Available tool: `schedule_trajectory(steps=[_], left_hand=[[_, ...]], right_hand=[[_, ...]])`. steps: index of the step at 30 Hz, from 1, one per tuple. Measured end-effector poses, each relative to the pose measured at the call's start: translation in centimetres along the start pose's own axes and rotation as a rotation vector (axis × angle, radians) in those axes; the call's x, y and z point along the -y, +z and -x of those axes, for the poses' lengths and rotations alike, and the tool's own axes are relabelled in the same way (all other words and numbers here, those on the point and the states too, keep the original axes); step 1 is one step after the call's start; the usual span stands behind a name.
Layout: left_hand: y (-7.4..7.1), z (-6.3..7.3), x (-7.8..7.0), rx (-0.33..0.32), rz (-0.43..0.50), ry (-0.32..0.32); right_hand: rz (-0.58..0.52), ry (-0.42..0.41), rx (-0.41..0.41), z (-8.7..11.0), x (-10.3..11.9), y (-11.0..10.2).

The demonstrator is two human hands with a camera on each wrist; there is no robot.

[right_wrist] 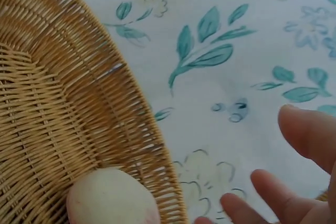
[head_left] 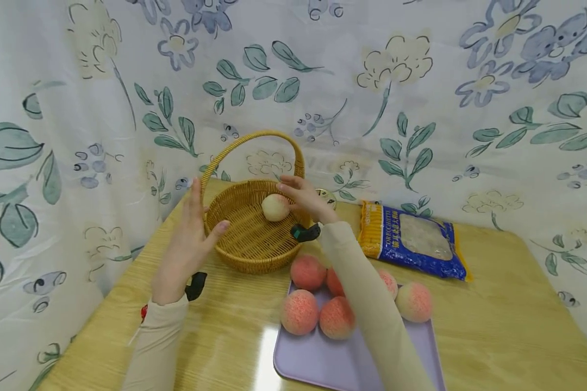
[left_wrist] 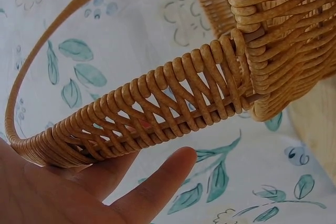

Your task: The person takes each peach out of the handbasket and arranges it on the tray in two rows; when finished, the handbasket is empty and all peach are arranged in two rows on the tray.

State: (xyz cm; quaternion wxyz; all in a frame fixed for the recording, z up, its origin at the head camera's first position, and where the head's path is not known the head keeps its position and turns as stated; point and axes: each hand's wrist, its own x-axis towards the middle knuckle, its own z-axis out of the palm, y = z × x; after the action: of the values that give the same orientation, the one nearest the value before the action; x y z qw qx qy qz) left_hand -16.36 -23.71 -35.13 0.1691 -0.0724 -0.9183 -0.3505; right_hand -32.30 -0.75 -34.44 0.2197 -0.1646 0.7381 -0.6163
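A wicker basket [head_left: 247, 264] with a tall arched handle [head_left: 254, 136] stands at the back left of the table. One pale peach [head_left: 275, 208] lies inside it, towards its right side; the right wrist view also shows this peach [right_wrist: 113, 198]. Over the basket's right rim, my right hand [head_left: 310, 200] has its fingers spread, apart from the peach in the right wrist view. My left hand [head_left: 186, 252] is beside the handle's left foot with straight fingers. In the left wrist view its palm lies against the handle [left_wrist: 152, 103], with no fingers curled round it.
A lilac tray [head_left: 318, 361] bears several pink peaches [head_left: 299, 312], partly hidden by my right sleeve. Behind it lies a blue and yellow pasta bag [head_left: 420, 241]. A round tin-like thing [head_left: 328, 197] shows behind my right hand. A floral curtain [head_left: 323, 81] hangs behind the table.
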Motion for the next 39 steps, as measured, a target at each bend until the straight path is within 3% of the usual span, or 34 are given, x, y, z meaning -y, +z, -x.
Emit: schedule_trajectory(steps=[5, 9, 15, 20, 24, 26, 32, 39], left_hand=[[0.1, -0.1, 0.2, 0.005, 0.001, -0.001], [-0.1, 0.1, 0.4, 0.012, -0.002, -0.020], [-0.1, -0.2, 0.1, -0.002, 0.004, 0.001], [-0.2, -0.3, 0.2, -0.018, -0.001, -0.013], [0.1, -0.1, 0.4, -0.010, 0.001, -0.021], [0.4, -0.1, 0.3, -0.011, 0.007, -0.011], [0.8, -0.3, 0.3, -0.021, 0.025, 0.014], [0.2, -0.2, 0.4, -0.009, 0.020, -0.006]], right_hand=[[0.129, -0.040, -0.099, -2.7, -1.5, 1.6], [0.232, -0.012, -0.092, -4.5, -3.2, 3.1], [0.333, 0.046, -0.073, -5.0, -4.4, 4.0], [0.339, 0.122, -0.045, -5.1, -4.4, 4.3], [0.406, 0.095, -0.018, -5.1, -4.9, 4.4], [0.403, 0.052, -0.030, -4.8, -5.0, 4.1], [0.262, -0.065, -0.079, -2.9, -3.5, 2.5], [0.226, -0.149, -0.105, 2.1, -0.9, -0.4]])
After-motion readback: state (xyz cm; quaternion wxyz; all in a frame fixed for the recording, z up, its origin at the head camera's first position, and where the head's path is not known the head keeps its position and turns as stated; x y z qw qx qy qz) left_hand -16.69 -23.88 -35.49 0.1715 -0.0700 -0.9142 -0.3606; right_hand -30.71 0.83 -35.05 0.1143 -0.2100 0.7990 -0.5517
